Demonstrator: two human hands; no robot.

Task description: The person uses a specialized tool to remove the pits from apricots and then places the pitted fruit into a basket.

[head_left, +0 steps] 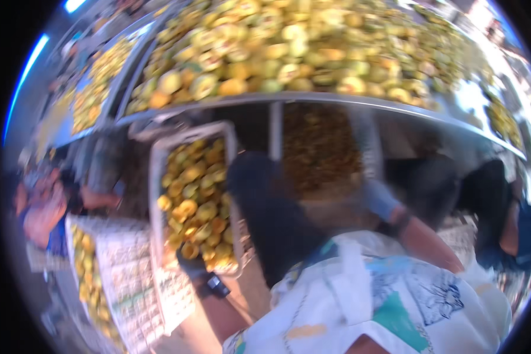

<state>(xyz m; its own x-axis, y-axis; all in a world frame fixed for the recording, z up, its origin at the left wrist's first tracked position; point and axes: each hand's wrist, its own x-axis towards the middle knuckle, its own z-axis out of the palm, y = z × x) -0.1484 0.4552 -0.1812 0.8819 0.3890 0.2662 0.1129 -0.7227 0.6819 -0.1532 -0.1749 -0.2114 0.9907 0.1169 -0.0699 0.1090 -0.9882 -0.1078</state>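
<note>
To the left of my legs stands a pale plastic crate [154, 177] filled with yellow peach halves [197, 189]. My left hand [192, 266], in a dark glove with a watch at the wrist, is at the crate's near end, beside the fruit. Blur hides its fingers, so I cannot tell if it holds anything. On the right, my right hand [380, 199], in a grey-blue glove, reaches down beside my leg. It is next to a crate of small brown pieces [318, 147] under the table. Its fingers are smeared by motion too.
A metal-edged table [312, 97] across the front is heaped with cut yellow fruit [301, 50]. At the left, a white slatted crate [127, 277] stands near more fruit [91, 283]. One person [47, 206] sits far left; another person's arm [510, 227] shows at the right.
</note>
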